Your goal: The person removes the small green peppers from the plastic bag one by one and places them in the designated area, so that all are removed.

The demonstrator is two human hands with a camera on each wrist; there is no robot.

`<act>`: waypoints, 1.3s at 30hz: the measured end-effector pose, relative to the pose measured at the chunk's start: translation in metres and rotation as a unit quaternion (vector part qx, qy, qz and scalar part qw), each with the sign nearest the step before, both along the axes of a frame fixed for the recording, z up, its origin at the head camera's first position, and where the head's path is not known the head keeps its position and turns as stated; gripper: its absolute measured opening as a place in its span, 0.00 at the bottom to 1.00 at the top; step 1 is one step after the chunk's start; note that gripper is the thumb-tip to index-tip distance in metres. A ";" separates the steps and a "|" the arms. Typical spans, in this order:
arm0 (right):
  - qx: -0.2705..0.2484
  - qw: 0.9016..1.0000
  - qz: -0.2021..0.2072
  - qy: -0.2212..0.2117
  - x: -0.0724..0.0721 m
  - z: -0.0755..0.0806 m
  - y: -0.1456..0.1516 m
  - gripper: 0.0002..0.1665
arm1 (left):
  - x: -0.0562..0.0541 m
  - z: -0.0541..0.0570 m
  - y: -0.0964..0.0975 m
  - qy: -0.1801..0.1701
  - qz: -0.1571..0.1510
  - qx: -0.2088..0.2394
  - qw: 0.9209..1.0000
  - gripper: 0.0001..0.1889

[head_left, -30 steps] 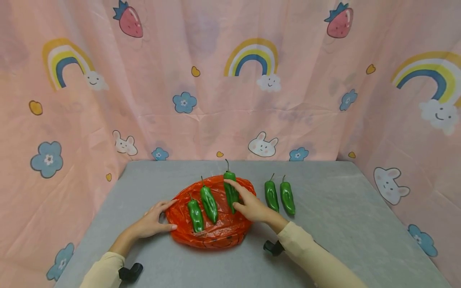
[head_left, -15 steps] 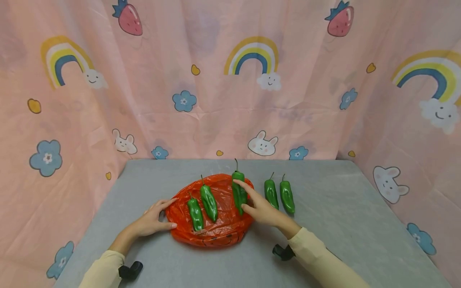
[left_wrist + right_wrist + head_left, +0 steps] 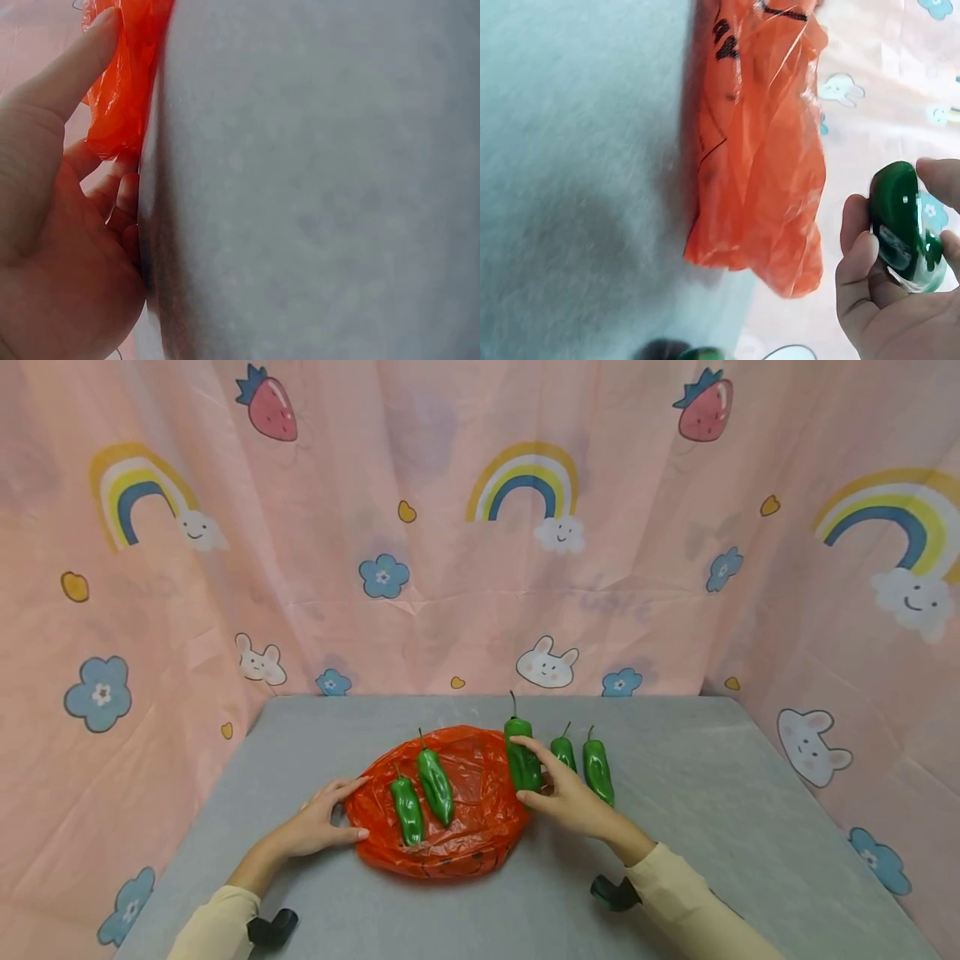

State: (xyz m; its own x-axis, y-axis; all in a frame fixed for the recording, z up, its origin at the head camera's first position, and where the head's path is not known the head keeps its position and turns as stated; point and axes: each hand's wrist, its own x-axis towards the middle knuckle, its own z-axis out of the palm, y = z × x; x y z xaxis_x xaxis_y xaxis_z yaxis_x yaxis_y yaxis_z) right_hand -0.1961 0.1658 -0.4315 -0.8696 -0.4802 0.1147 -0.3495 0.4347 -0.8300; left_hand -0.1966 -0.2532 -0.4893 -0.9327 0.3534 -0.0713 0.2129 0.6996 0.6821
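A green chili pepper (image 3: 522, 756) is held in my right hand (image 3: 573, 797), between thumb and fingers, over the right rim of an orange plastic bag (image 3: 476, 806). Its stem points away from me. In the right wrist view, the pepper (image 3: 894, 217) is raised beside the bag (image 3: 765, 150). My left hand (image 3: 311, 825) touches the bag's left edge with thumb and index finger spread; in the left wrist view, the other fingers lie partly behind the orange plastic (image 3: 124, 97). Two green peppers, a nearer one (image 3: 407, 810) and a farther one (image 3: 435, 787), lie within the bag's wide mouth.
Two more green peppers, one (image 3: 562, 749) partly hidden by my right hand and another (image 3: 597, 768), lie right of the bag on the grey table (image 3: 675, 802). A pink patterned curtain (image 3: 480, 635) surrounds the table's back and sides.
My right hand has carried its pepper rightward from over the bag's middle to its right rim, away from the two inside. The left hand and bag have stayed nearly still.
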 end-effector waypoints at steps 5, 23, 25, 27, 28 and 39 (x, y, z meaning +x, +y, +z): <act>-0.011 1.000 0.000 0.003 0.000 -0.003 0.009 0.46 | 0.000 0.000 0.000 -0.004 0.000 -0.003 1.000 0.46; -0.036 0.998 -0.036 0.037 0.004 -0.005 0.051 0.41 | -0.002 -0.001 0.000 -0.001 -0.002 -0.006 1.000 0.46; -0.031 0.998 -0.045 0.038 0.005 -0.005 0.057 0.40 | -0.002 0.000 0.000 -0.002 -0.002 -0.007 1.000 0.46; -0.027 0.997 -0.054 0.040 0.006 -0.005 0.061 0.40 | -0.003 0.000 -0.001 -0.004 -0.003 -0.007 1.000 0.46; -0.026 0.997 -0.057 0.042 0.006 -0.006 0.064 0.40 | -0.003 0.000 -0.001 -0.005 -0.003 -0.007 1.000 0.46; -0.045 0.995 -0.084 0.031 0.004 -0.014 0.093 0.40 | -0.002 0.002 0.000 -0.017 -0.001 -0.005 1.000 0.46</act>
State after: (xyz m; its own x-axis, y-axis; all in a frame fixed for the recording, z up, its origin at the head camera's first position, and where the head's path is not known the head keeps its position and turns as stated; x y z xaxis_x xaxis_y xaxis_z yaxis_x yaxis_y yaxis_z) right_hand -0.1922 0.2589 -0.4452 -0.9264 -0.3147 0.2068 -0.3303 0.4154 -0.8475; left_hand -0.1985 -0.2534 -0.4875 -0.9288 0.3547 -0.1071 0.1912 0.7064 0.6815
